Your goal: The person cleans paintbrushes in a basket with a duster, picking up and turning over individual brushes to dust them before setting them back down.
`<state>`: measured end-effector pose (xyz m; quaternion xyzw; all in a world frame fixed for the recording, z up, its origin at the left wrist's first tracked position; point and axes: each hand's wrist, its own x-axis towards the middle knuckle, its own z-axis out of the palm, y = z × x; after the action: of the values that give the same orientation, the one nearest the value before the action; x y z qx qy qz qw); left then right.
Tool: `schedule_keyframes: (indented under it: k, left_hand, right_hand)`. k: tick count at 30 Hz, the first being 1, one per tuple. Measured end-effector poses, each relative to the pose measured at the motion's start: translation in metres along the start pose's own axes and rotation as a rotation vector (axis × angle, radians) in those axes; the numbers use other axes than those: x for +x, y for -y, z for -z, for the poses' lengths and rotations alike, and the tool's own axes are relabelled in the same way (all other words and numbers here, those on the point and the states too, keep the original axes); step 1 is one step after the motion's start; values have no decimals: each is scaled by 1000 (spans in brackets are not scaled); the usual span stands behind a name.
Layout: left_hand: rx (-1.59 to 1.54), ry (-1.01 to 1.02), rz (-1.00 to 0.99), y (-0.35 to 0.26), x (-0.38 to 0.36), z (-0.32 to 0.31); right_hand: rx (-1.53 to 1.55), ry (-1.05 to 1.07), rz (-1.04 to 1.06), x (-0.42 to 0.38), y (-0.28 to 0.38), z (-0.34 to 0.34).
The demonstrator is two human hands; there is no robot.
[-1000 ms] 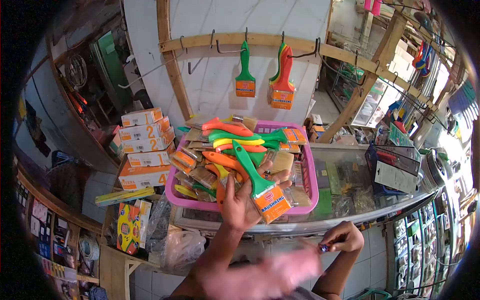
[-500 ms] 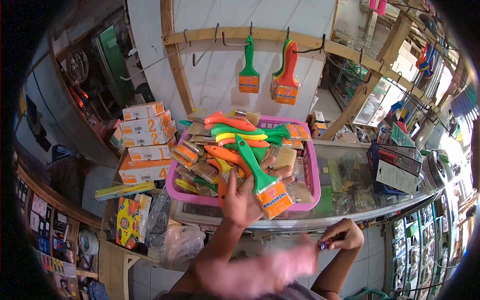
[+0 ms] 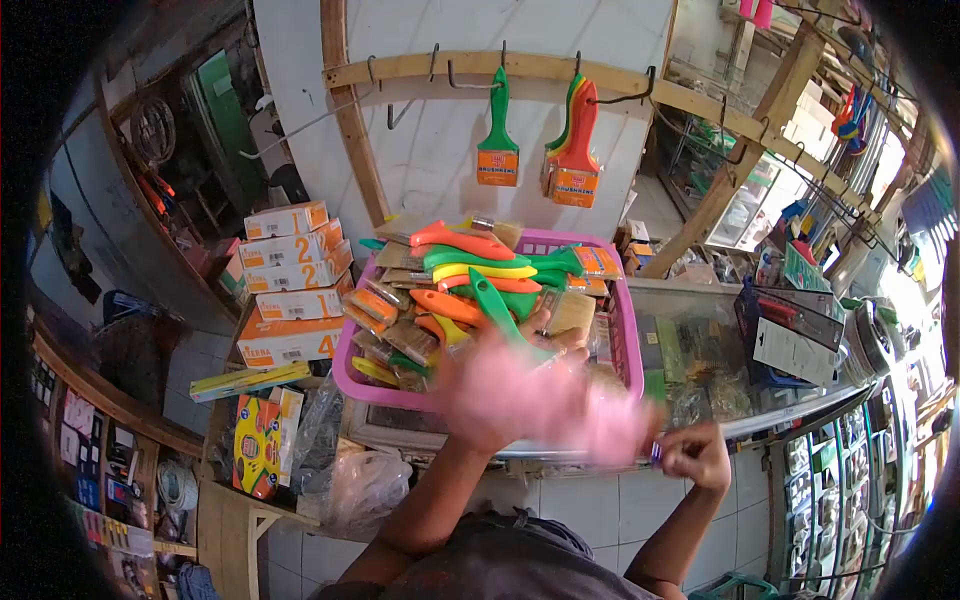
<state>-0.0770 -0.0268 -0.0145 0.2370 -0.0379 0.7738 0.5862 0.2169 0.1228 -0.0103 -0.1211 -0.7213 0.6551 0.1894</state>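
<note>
Two hands: I see both low in the frame, in front of the glass counter (image 3: 760, 385).
Right hand (image 3: 697, 455): nearest to me, fingers curled tight around a small dark thing (image 3: 657, 455) at its left edge; I cannot tell what that thing is.
Pink blur (image 3: 560, 400): a smeared pink shape lies between my two hands, over the near rim of the counter; too blurred for me to name.
Left hand (image 3: 500, 385): raised at the near edge of the basket, closed on the green-handled brush (image 3: 497, 310); the blur covers most of the palm and the brush's head.
Green-handled brush: its handle slants up and left from my fingers, over the pile in the basket.
Pink basket (image 3: 628, 345): sits on the counter, heaped with brushes in orange, green and yellow.
Numbered boxes (image 3: 290, 290): stacked just left of the basket.
Hanging brushes (image 3: 570, 150): far off on hooks along a wooden rail, one green brush (image 3: 498, 130) alone to their left.
</note>
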Motion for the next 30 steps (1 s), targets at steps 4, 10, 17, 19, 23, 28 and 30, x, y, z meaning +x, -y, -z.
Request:
schedule_keyframes:
  k: [4,10,17,19,23,28,30]
  left_hand:
    - [179,-76,47,-7,-1,-19]
    - [262,2,25,-2,2,-1]
    - [166,-76,51,-4,-4,-5]
    - [179,-24,32,-3,3,-6]
    - [306,-233,126,-5,10,-13]
    - [229,-31,27,-1,2,-14]
    - [254,-111,13,2,0,-24]
  right_hand:
    - [44,79,87,-4,-8,1]
    - [-83,187,131,-1,-1,3]
    - [62,-301,-21,-9,-11,-7]
    - [122,-23,130,-3,-12,-5]
    - [218,-257,-6,-14,-16,-4]
    - [-52,288,197,2,-8,0]
    - [77,37,102,-8,-14,1]
